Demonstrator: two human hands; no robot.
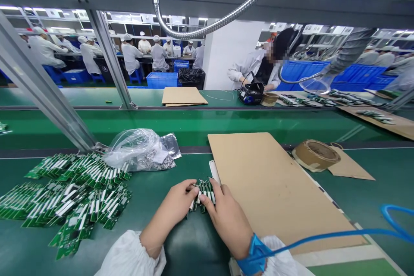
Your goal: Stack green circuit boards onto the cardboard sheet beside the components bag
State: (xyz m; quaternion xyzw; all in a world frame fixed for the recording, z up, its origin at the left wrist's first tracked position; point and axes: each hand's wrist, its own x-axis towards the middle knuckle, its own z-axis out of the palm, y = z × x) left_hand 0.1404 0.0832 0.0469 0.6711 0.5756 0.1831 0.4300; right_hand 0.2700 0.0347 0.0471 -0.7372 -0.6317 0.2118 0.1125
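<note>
Green and white between our fingers (207,205)
We see green boards (206,189) striped white; right of our fingers, plain tan cardboard (268,181).

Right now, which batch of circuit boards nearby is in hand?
The small bunch of boards, held between the left hand and right hand beside the large cardboard sheet. The bigger pile lies on the table to the left, touched by neither hand.

Matt cardboard sheet (265,181), glossy plastic bag (136,148), shiny metal hose (223,21), apparently smooth circuit boards (206,194)
</note>
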